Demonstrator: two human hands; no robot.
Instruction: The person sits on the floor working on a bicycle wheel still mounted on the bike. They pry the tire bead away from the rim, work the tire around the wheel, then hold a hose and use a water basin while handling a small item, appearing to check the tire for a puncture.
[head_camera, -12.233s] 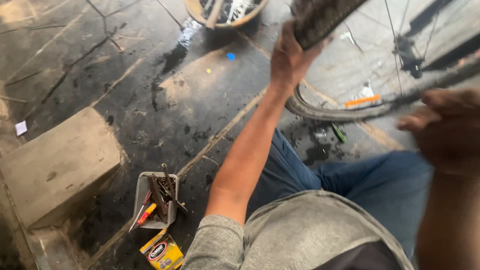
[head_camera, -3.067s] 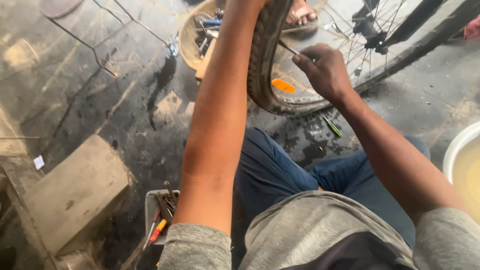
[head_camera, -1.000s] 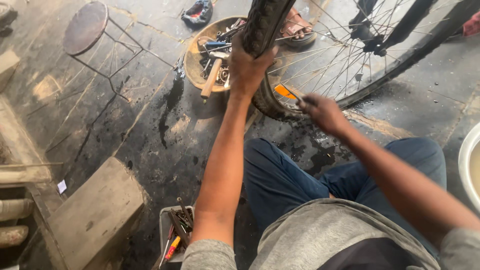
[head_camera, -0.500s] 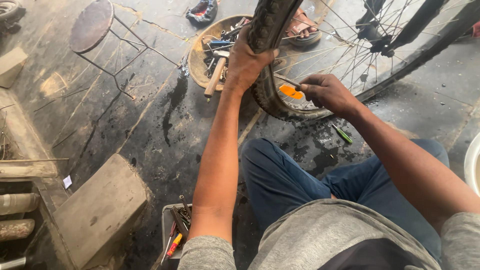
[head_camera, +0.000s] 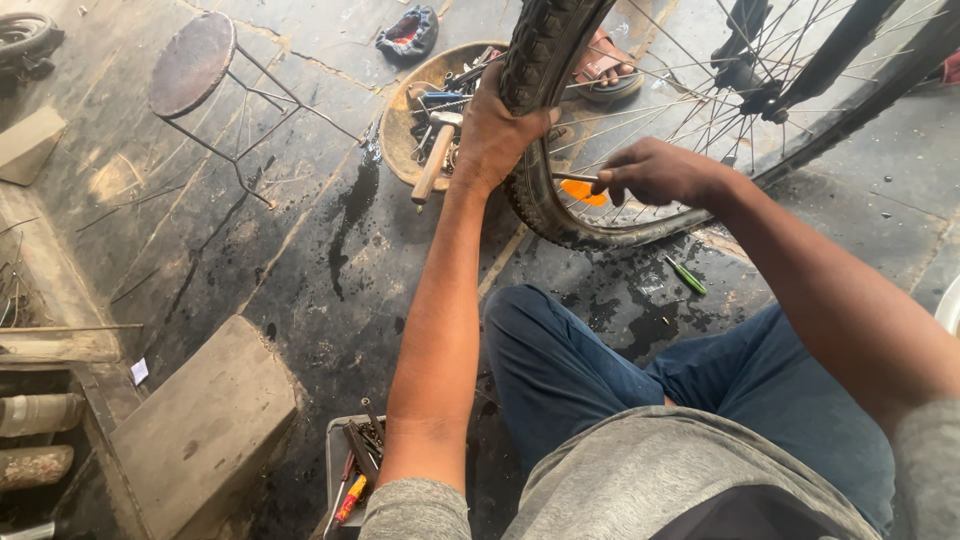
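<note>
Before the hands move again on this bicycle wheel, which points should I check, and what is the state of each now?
1. Left hand grips the tyre: ok.
2. Right hand holds the tool at the rim: ok.
3. Tool tip seated under the tyre edge: cannot tell, hidden.
4. Orange reflector free of the fingers: ok.
5. Tool bowl close to the left hand: ok.

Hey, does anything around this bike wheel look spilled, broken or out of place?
Yes. Dark wet stains spread over the cracked floor beside the tool bowl and under the wheel. A green tool lies loose on the wet floor by the knee. Nothing looks broken.
</note>
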